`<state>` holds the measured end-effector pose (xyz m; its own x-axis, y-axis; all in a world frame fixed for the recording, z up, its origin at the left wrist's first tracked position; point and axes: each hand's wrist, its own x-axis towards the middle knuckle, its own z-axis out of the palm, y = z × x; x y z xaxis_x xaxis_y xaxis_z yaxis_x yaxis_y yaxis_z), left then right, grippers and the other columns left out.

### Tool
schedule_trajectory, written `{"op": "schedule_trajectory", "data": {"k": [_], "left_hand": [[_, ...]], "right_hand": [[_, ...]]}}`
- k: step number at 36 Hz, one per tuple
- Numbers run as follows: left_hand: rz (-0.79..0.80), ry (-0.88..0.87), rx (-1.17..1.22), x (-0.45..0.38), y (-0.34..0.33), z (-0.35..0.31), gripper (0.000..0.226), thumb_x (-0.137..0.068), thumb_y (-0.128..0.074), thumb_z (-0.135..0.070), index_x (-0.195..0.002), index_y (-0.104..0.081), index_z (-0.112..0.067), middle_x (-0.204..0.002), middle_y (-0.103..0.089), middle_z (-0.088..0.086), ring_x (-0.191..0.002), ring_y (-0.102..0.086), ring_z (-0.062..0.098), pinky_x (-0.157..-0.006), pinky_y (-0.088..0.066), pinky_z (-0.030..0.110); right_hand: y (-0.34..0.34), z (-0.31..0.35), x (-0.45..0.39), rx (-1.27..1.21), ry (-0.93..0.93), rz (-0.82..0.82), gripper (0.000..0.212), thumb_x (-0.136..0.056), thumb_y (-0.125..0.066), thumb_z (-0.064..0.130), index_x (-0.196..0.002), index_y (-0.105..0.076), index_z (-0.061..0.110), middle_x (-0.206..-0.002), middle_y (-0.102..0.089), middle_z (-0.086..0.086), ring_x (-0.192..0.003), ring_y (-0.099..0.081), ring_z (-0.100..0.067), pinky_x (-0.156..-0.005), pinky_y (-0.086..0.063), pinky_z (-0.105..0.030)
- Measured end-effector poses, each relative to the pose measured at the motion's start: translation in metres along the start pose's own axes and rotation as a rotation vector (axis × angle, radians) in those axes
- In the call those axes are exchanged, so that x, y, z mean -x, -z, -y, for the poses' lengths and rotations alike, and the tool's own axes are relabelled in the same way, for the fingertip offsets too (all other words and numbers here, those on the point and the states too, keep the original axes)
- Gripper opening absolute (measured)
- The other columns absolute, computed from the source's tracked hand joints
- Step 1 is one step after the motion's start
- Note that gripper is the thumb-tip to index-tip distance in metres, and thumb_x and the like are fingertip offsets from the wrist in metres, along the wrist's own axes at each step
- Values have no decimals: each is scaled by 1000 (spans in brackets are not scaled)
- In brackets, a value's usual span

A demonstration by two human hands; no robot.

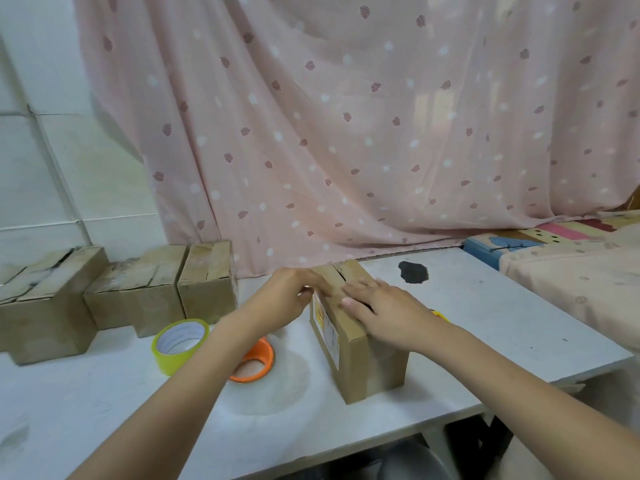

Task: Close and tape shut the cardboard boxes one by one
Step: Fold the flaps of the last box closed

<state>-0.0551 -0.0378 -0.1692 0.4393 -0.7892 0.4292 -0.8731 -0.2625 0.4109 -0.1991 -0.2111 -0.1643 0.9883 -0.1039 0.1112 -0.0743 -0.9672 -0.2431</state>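
Under both hands (pixel 381 306), box (pixel 360 358) closed.

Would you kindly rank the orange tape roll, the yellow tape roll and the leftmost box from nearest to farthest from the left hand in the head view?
Measured from the left hand on the box top:
1. Orange tape roll, just below it, partly behind the forearm.
2. Yellow tape roll, further left on the table.
3. Leftmost box, at the far left edge.
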Motion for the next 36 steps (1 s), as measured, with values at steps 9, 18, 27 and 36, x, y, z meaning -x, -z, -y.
{"op": "schedule_trajectory", "data": {"k": [9, 18, 27, 36], "left_hand": [[454, 655, -491, 39, 54, 19, 24, -97, -53, -31, -113, -58, -12, -110, -63, 6, -92, -60, 22, -77, -45, 32], [704, 951, -479, 66, 41, 12, 41, -93, -63, -45, -104, -59, -6, -92, -59, 7, -78, -58, 24, -77, -52, 29], [576, 1031, -290, 73, 24, 18, 26, -99, -39, -11, -115, -56, 1, -110, -66, 17, -94, -70, 33, -89, -56, 37], [343, 894, -131, 64, 50, 18, 43, -98, -51, -26, -129, -30, -7, -99, -58, 9, -72, -55, 20, -54, -46, 29]], "right_hand": [[-11, 18, 6, 165, 44, 27, 68, -104, -15, 56, -159, -20, 17, -167, -15, 2, -154, -9, -18, -125, -2, -34], [-18, 31, 2, 167, 2, 5, 68, -104, -15, 55, -157, -24, 15, -165, -23, -2, -153, -15, -24, -125, -9, -40], [-12, 34, 3, 151, -22, 47, 68, -104, -17, 56, -159, -18, 15, -167, -15, -3, -154, -11, -22, -125, -6, -39], [7, 41, 6, 80, -13, 108, 64, -105, -28, 53, -157, -22, 16, -166, -17, -3, -153, -15, -26, -123, -12, -46]]}}
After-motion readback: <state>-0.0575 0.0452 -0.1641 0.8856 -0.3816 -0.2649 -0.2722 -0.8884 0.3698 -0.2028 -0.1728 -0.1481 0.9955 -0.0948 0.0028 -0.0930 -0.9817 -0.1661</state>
